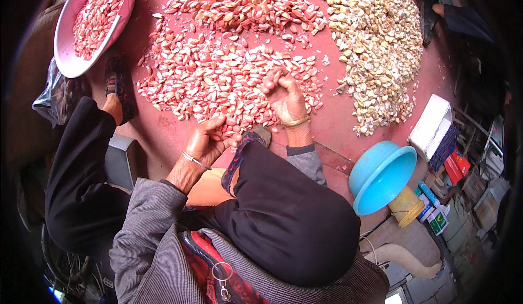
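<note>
Standing here watching, I've got both hands in view, near each other but not touching. The left hand (210,142) has its thumb and fingers bent loosely inward, tips pointing toward the person's right. Just behind that grip, the left wrist (192,165) leads down to a slanted left forearm (150,209). The right hand (285,100) is farther out from the body than the left grip, fingers curled too; can't tell if either one's pinching anything. Behind it, the right wrist (298,134) leads to a right forearm (306,163) mostly tucked behind the bent right knee (318,238).
</note>
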Demonstrator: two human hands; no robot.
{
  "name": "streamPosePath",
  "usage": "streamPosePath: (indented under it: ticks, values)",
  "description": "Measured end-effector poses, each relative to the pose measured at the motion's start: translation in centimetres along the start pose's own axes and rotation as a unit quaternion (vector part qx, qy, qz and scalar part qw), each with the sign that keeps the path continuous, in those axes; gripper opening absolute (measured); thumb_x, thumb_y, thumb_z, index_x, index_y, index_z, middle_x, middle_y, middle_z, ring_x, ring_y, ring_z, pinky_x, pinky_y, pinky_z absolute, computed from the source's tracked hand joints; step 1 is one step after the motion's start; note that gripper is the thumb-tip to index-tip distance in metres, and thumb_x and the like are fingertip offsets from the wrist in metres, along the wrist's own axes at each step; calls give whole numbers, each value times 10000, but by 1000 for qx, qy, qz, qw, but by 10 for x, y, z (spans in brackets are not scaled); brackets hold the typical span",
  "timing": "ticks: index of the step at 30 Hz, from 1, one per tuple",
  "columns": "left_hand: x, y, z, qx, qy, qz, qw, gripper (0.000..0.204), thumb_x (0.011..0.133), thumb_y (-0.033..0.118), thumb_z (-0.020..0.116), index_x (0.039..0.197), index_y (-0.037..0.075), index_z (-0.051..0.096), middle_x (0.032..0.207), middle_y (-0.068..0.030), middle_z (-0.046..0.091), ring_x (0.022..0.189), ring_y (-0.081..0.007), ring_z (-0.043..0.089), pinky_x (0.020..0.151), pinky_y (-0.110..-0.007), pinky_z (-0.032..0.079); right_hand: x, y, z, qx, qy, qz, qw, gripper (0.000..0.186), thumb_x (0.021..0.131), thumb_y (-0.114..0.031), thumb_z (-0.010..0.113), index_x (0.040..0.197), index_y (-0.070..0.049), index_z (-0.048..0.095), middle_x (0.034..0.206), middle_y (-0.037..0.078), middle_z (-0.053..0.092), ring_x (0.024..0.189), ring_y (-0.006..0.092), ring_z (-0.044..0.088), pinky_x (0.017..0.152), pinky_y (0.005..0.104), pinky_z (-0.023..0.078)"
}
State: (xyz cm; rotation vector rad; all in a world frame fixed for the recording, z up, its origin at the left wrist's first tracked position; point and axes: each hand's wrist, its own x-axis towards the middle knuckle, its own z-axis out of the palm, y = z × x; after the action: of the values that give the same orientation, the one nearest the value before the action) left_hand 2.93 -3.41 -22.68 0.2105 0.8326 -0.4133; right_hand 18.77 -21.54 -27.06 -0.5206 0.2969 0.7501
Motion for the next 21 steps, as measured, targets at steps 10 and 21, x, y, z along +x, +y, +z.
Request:
streamPosePath:
  ticks: [10, 21]
  values:
    - [-1, -3, 13, -36, -13, -6, 999, 371, 1037, 292, 474, 1058, -44, 629, 1013, -229, 686, 860, -313, 702, 704, -374, 597, -31, 14, 63, -500, -193, -87, 840, 99, 914, -125, 666, 937, -35, 700, 857, 17, 624, 820, 81, 608, 708, 256, 509]
    - [1, -3, 3, -17, -28, -20, 999, 323, 1024, 261, 516, 997, -41, 628, 961, -203, 682, 846, -315, 702, 670, -359, 578, 77, -79, -79, -820, 208, -279, 454, 170, 854, -148, 722, 968, -31, 676, 845, 95, 675, 770, 240, 653, 701, 371, 519]
